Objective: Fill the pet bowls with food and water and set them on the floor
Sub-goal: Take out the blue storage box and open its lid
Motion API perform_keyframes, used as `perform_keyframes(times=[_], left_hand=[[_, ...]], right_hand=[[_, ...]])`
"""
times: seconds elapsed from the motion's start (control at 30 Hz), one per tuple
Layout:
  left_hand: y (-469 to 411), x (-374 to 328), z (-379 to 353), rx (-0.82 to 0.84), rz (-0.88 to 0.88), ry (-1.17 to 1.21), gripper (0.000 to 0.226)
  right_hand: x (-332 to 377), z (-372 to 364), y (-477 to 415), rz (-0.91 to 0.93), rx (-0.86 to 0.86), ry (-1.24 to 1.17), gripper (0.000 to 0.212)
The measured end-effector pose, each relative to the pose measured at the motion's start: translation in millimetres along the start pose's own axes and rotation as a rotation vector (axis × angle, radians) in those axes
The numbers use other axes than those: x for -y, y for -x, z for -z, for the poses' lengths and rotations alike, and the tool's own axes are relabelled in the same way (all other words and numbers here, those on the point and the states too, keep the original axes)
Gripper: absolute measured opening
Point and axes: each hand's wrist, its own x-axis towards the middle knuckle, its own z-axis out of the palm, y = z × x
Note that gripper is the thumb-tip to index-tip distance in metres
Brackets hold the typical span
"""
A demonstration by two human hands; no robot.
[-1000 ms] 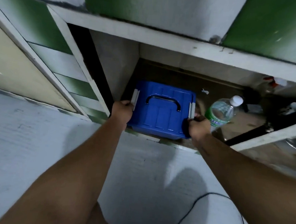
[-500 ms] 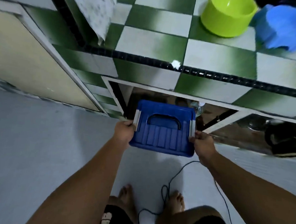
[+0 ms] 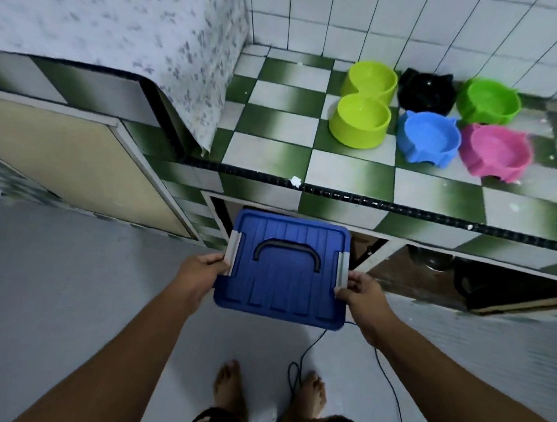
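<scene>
The person stands barefoot on a grey floor [image 3: 53, 295], facing a counter [image 3: 268, 145] tiled in green and white checks. The left hand [image 3: 201, 271] and right hand [image 3: 360, 291] each grasp a side of a lidded blue storage box [image 3: 283, 276] at its grey latches. The box is held off the floor before the open cupboard [image 3: 413, 277] under the counter.

Grouped close together on the counter, near the white tiled wall [image 3: 412, 23]:
- a lime double bowl [image 3: 361, 118]
- a black bowl [image 3: 425, 89]
- a green bowl [image 3: 487, 101]
- a blue bowl [image 3: 430, 138]
- a pink bowl [image 3: 499, 152]

A patterned cloth [image 3: 119, 21] drapes the raised section at left. A black cable [image 3: 304, 352] trails by the feet.
</scene>
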Motion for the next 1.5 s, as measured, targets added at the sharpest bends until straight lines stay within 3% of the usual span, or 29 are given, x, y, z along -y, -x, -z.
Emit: perform_keyframes(times=[0.17, 0.5, 0.67, 0.9, 1.1, 1.37, 1.5], left_hand=[[41, -38, 5, 0.025, -0.041, 0.081, 0.015], [60, -114, 10, -0.057, -0.163, 0.199, 0.029], [56, -132, 9, -0.061, -0.167, 0.315, 0.021], [31, -144, 8, 0.065, -0.164, 0.372, 0.013], [-4, -161, 1, 0.139, -0.139, 0.336, 0.011], [-39, -201, -31, 0.153, -0.091, 0.492, 0.020], [-51, -221, -55, 0.157, -0.069, 0.573, 0.011]], right_hand=[[52, 27, 13, 0.052, 0.098, 0.077, 0.025], [162, 44, -2, 0.218, 0.173, 0.149, 0.035], [226, 36, -35, 0.297, 0.161, 0.316, 0.027], [302, 8, -92, 0.429, 0.118, 0.626, 0.012], [354, -28, -143, 0.477, 0.085, 0.893, 0.028], [411, -78, -202, 0.474, 0.017, 0.973, 0.045], [431, -92, -237, 0.454, 0.011, 1.008, 0.048]])
